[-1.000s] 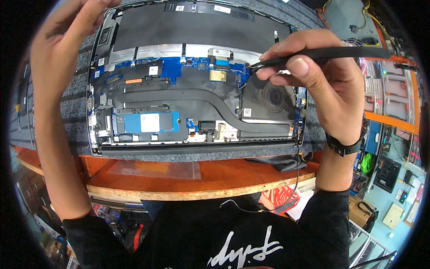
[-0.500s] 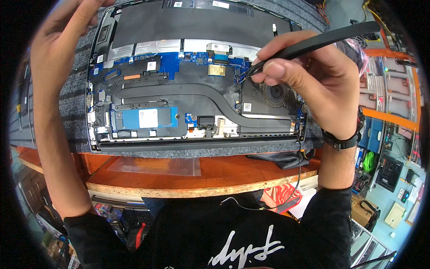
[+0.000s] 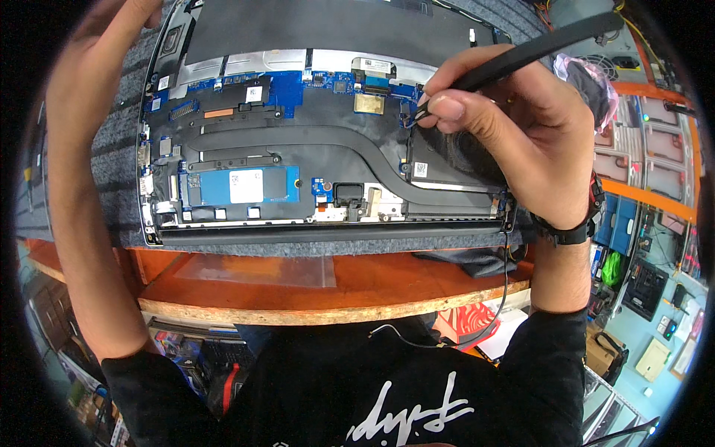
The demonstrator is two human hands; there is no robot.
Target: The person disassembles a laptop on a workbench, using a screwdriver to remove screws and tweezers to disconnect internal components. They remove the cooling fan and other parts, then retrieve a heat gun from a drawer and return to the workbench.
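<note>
An opened laptop base (image 3: pixel 313 167) lies on a grey ribbed mat, its inside parts bare. My right hand (image 3: pixel 521 123) pinches a pair of black tweezers (image 3: pixel 544 54). Their tips point down at a small connector spot on the blue circuit board (image 3: pixel 283 97), beside the fan (image 3: pixel 462 153), which my fingers partly cover. What the tips grip, if anything, is too small to make out. At the far left, my left hand (image 3: pixel 93 67) reaches to the laptop's upper left edge, its fingertips partly cut off by the picture's rim. A blue drive (image 3: pixel 279 185) with a white label sits lower left in the base.
A thin black cable (image 3: pixel 506 272) hangs from the laptop's right corner over the orange bench edge (image 3: pixel 298 309). On the bench lies a clear plastic bag (image 3: pixel 253 270), with a dark cloth (image 3: pixel 477 261) nearby. Shelves of parts (image 3: pixel 666 141) stand at the right.
The laptop appears slightly higher in the picture. The tweezer tips have also shifted a little up and right, and my left hand sits higher, more cut off at the rim.
</note>
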